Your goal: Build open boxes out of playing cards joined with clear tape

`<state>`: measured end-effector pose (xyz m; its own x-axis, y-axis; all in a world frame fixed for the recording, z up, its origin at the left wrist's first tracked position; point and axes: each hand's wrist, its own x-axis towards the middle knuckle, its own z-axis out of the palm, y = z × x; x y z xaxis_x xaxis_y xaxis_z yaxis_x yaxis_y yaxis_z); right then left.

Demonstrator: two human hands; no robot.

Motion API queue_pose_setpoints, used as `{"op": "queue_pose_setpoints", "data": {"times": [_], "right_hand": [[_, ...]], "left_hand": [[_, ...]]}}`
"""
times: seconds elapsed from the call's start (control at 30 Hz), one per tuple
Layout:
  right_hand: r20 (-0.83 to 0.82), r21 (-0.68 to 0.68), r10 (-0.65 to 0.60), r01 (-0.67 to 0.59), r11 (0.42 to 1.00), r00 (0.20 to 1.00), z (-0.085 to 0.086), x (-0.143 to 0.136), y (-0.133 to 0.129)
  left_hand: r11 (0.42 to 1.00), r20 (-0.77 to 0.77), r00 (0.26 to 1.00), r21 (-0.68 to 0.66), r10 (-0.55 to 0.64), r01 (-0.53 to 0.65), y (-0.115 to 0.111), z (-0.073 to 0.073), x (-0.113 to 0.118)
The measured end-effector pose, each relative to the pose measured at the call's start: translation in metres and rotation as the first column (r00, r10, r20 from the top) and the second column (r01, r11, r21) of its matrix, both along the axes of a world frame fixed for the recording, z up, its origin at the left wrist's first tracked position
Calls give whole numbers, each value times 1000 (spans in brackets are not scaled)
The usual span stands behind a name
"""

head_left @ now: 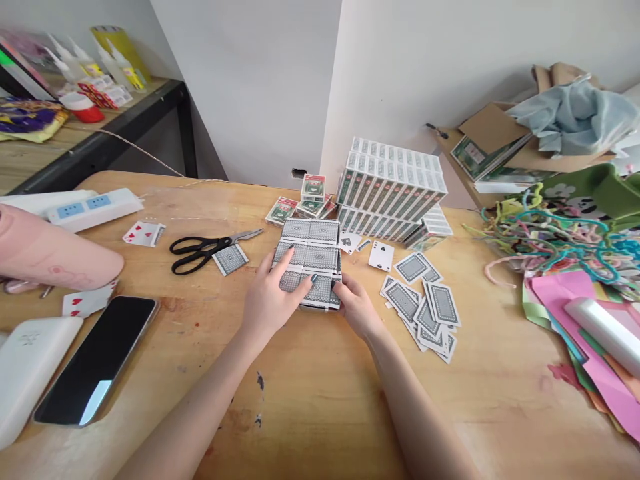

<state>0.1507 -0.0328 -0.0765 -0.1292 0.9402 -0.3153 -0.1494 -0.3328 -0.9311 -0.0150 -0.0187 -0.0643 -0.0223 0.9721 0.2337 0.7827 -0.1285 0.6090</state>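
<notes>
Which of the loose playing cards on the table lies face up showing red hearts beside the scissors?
The face-up white heart card, left of the black-handled scissors; others nearby show grey backs or spades.

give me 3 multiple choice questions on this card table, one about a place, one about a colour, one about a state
1. Where do the scissors lie?
A. left of the block of cards
B. on the phone
C. on the stacked card boxes

2. What colour are the scissors' handles?
A. red
B. black
C. yellow

3. How do the loose cards right of the hands mostly lie?
A. face up
B. standing on edge
C. face down

Answers:
1 A, they rest left of the block of cards under the left hand and right hand.
2 B, both loops are black.
3 C, patterned backs show.
</notes>
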Motion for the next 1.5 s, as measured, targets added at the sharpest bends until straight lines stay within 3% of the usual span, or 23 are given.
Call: {"op": "queue_pose_setpoints", "data": {"times": [0.27,0.5,0.67,0.8,1.03,1.17,1.27,1.4,1.5], "right_hand": [[186,174,-112,80,981,976,-5,-14,-3],[268,200,-49,-6,980,962,-4,-6,-3],[16,53,191,-191,980,982,3,10,-2],[-143,73,238,-229,971,961,0,14,-2],[-24,191,201,-193,962,979,-4,8,-4],[4,235,82,-80,969,997,-4,-5,-10],[-149,167,0,25,986,989,-5,-12,-12],[-443,-17,14,-25,1000,896,-5,-10,-10],[-559,-73,-44,4,997,828,-4,-7,-9]], "left_hand": [[1000,-45,999,-11,12,-12,-3,0,4],[998,-30,999,-56,32,-34,-3,3,4],[999,8,1000,-50,2,-1,0,3,1],[999,15,1000,-49,-3,4,1,3,0],[999,15,1000,-38,4,-4,2,2,-1],[999,36,999,-48,13,-11,2,2,-1],[997,69,997,-70,20,-15,2,3,-2],[996,141,990,-86,3,9,4,3,-5],[996,172,985,-78,-27,41,4,3,-6]]}}
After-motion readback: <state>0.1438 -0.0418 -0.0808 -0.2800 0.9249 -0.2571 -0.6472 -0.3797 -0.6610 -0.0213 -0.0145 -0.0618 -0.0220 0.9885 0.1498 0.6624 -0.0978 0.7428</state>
